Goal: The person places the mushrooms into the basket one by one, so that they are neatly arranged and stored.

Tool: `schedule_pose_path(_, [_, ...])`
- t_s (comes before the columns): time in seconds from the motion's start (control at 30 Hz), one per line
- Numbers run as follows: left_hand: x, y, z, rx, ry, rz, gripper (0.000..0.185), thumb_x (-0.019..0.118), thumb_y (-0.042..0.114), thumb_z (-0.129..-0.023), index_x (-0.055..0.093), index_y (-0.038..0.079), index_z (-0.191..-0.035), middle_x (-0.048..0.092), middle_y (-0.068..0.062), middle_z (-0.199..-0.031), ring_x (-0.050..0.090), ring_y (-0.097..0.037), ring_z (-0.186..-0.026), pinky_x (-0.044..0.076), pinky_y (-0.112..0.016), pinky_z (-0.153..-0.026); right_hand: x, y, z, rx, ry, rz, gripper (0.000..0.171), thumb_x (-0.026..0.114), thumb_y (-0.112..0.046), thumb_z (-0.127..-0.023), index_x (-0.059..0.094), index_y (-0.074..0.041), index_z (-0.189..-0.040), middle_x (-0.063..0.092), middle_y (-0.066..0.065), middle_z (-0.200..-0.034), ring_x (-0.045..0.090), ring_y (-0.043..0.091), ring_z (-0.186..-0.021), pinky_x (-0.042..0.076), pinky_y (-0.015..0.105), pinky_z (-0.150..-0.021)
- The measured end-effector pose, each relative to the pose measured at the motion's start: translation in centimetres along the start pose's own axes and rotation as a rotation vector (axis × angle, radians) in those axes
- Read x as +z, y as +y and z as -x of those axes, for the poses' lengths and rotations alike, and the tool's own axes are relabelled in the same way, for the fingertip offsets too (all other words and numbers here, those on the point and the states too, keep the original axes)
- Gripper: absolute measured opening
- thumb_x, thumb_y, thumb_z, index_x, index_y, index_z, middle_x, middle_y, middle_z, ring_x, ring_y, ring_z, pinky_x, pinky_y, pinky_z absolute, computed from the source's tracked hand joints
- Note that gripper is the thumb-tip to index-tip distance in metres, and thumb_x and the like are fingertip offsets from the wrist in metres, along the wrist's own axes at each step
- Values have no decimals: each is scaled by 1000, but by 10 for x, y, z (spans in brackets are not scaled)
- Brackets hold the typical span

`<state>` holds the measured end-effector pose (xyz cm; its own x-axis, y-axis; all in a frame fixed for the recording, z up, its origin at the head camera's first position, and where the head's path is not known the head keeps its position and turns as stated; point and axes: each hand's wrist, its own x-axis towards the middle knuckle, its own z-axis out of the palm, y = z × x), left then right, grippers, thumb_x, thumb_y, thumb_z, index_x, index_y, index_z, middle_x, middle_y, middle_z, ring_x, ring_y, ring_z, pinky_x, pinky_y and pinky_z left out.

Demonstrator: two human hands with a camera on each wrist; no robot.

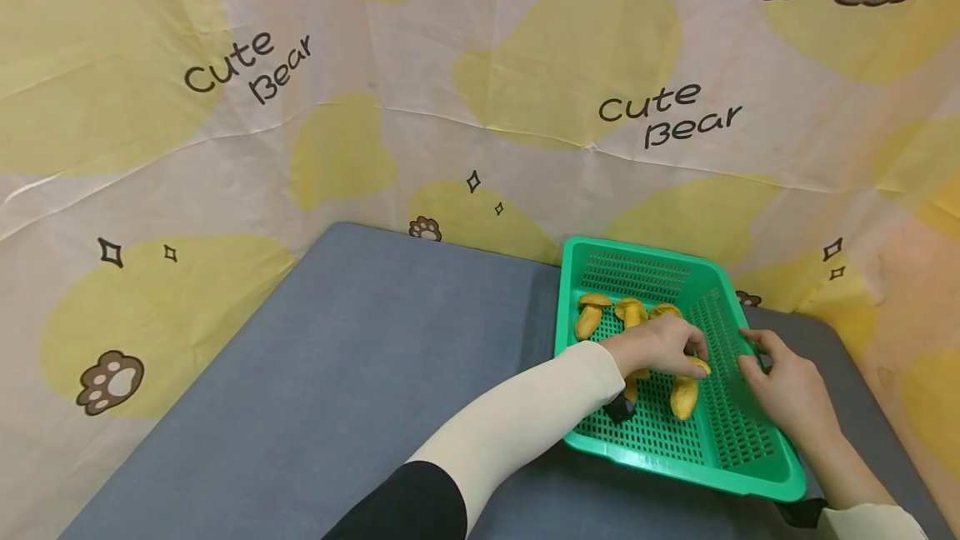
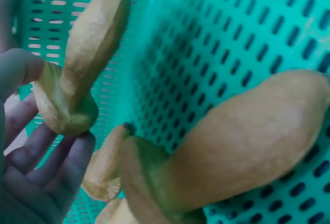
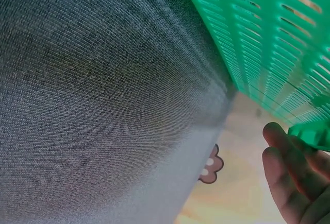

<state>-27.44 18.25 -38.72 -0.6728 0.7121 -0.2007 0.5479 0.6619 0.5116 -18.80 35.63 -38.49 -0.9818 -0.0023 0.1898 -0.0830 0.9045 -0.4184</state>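
My left hand [image 1: 663, 344] reaches into a green plastic basket [image 1: 675, 482] and pinches a yellow-brown mushroom [image 1: 683, 398] by its cap. In the left wrist view, my thumb and fingertips [image 2: 64, 165] sit on either side of the held mushroom's cap [image 2: 67, 113], with its stem pointing away. Close to that camera lies a larger-looking mushroom [image 2: 252, 136]. More mushrooms [image 1: 588, 319] lie toward the basket's far end. At the basket's right side, my right hand [image 1: 795, 386] touches the outer rim with its fingertips; its fingers [image 3: 289, 157] look fairly straight in the right wrist view.
The basket has slotted walls and stands on a grey cloth-covered table [image 1: 375, 357], near its back right. Behind the table hangs a yellow and white printed cloth [image 1: 420, 48]. A dark wrist camera [image 1: 621, 408] on the left wrist is over the basket's floor.
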Motion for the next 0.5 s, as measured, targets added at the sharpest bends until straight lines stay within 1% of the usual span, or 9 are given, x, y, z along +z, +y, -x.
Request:
schedule_pose_path(0.17, [7,-1,-2,-13,-17,-29,17,66,41,-89,64,34,-104,57,18,-101,50,5,-88,40,-11,-73,1,0,-1,8,0,0,45,42,-26,-101,46,-3,-139,58,30,-119,32,14,-37,30,30,-36])
schedule_pose_path(0.5, [17,-2,-3,-56,-71,-20,17,67,40,-89,64,34,-105,56,17,-103,50,3,-85,44,-15,-69,1,2,0,6,-5,-8,46,41,-27,-102,44,-3,-140,55,31,-122,31,15,-37,30,30,-35])
